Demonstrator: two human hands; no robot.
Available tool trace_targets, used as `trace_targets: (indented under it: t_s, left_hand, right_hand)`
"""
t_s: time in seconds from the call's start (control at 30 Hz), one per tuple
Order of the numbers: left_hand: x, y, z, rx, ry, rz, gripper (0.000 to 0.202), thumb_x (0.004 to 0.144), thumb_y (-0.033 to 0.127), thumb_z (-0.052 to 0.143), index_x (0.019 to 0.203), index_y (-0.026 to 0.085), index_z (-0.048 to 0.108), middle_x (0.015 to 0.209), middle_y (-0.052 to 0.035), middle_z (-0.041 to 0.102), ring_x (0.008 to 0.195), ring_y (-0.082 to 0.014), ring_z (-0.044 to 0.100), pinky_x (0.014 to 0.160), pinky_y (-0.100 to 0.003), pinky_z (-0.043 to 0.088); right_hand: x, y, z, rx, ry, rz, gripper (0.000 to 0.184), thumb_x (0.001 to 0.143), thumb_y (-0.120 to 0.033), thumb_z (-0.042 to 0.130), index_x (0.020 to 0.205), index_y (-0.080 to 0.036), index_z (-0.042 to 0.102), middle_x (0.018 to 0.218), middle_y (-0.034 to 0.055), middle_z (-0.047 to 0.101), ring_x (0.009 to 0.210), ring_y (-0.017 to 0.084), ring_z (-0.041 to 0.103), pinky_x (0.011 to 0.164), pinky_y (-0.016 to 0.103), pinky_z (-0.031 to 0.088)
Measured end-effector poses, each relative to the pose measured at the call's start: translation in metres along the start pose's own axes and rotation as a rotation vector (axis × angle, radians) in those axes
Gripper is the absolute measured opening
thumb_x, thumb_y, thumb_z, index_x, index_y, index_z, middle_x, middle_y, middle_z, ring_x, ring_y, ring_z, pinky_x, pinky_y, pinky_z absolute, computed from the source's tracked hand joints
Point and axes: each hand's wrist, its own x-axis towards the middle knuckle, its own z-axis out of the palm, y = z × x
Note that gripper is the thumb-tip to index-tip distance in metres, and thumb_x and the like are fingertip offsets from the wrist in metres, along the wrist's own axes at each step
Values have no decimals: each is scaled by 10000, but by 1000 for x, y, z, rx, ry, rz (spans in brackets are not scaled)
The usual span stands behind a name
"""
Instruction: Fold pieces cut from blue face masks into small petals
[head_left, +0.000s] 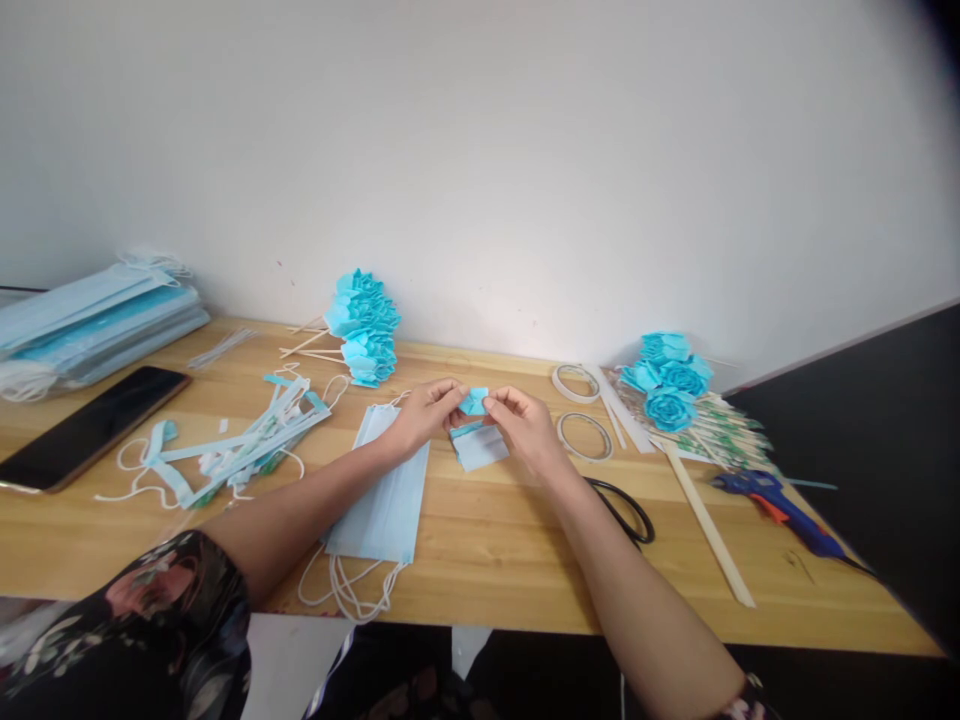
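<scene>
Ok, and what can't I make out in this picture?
All in the head view:
The blue piece: its sides are hidden by the left hand and right hand.
The flat mask: partly hidden by the left forearm.
The black loop: partly hidden by the right forearm; what it belongs to is unclear.
The stack of masks: cut off by the left edge.

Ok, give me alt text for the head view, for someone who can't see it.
A person's left hand and right hand pinch a small blue piece over a wooden table. Face masks lie partly beneath the left forearm; blue flowers on sticks lie to the left, more blue flowers and a glue gun to the right.
</scene>
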Motion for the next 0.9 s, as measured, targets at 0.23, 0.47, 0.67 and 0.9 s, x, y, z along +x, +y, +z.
trace_targets:
  t_s: [0.23,0.47,0.67,0.9]
  left_hand:
    - [-1,2,1,-47,10,-29,384,779,519,572,696,144,553,559,14,538,517,-98,496,519,-220,395]
    - [-2,4,2,22,-21,-57,386,781,530,575,709,152,546,557,22,535,519,-96,497,508,-213,371]
    - [-1,0,4,34,-4,-51,358,708,485,663,688,151,534,535,37,519,506,-86,466,501,-209,345]
    - [1,0,1,-71,34,-81,389,706,515,669,728,146,548,551,30,541,489,-77,470,488,-202,354]
  right_hand:
    - [0,2,1,-35,-11,-13,204,783,-384,614,750,-183,614,682,-12,589,641,126,526,614,243,394]
    - [-1,-1,3,-80,19,-32,212,780,-379,604,714,-178,592,672,-13,583,623,123,514,594,240,391]
    - [-2,-3,3,-121,27,-49,215,768,-389,606,706,-183,600,662,-12,588,613,129,512,593,247,394]
    - [-3,-8,0,-80,1,-61,226,814,-416,562,774,-198,601,741,7,621,706,155,569,670,264,440]
